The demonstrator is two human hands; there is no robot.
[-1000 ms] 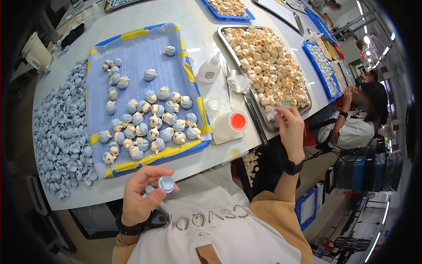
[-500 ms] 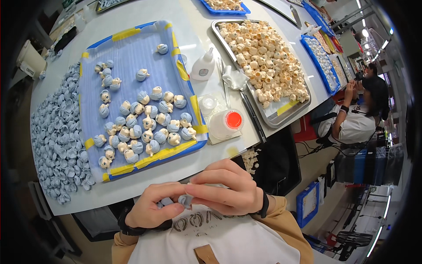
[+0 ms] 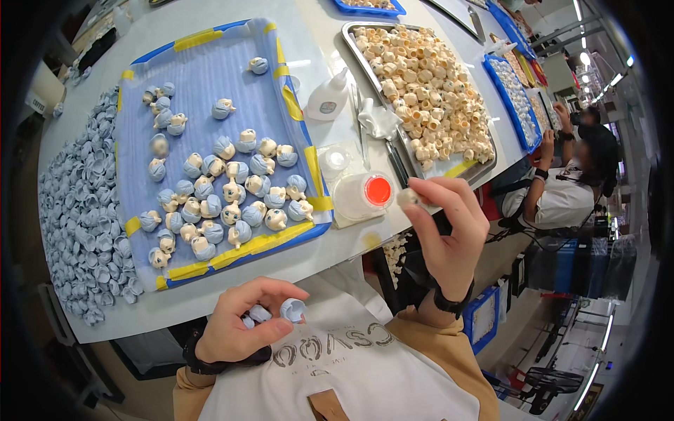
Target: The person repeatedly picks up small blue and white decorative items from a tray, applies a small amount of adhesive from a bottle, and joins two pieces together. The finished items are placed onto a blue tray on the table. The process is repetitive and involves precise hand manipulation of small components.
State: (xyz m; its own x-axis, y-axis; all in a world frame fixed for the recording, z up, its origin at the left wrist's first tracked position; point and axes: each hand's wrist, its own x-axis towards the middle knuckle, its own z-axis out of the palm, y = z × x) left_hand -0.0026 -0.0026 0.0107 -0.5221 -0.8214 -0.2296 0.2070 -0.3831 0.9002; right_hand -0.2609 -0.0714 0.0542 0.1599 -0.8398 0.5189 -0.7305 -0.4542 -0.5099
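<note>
Our left hand [image 3: 235, 330] curls low over the lap, thumb and forefinger pinching a small pale-blue cap [image 3: 292, 309], with more blue pieces tucked in the palm. Our right hand [image 3: 449, 224] is raised beyond the worktop's [image 3: 330, 252] near edge, fingertips closed on a tiny cream figure piece [image 3: 407, 197].

We judge both parts light, stiff and smooth enough to slip, so they are best pinched by their rims or sides.

Just left of the right hand, a round jar with a red-orange lid [image 3: 365, 194] stands beside a white squeeze bottle [image 3: 327, 102]. Further left, a blue tray [image 3: 210, 77] edged in yellow tape carries capped cream-and-blue pieces clustered toward its near end. A loose heap of blue caps [image 3: 74, 217] lies at far left. A metal tray [image 3: 484, 165] at right is piled with bare cream pieces, and further blue trays run beyond it.
</note>
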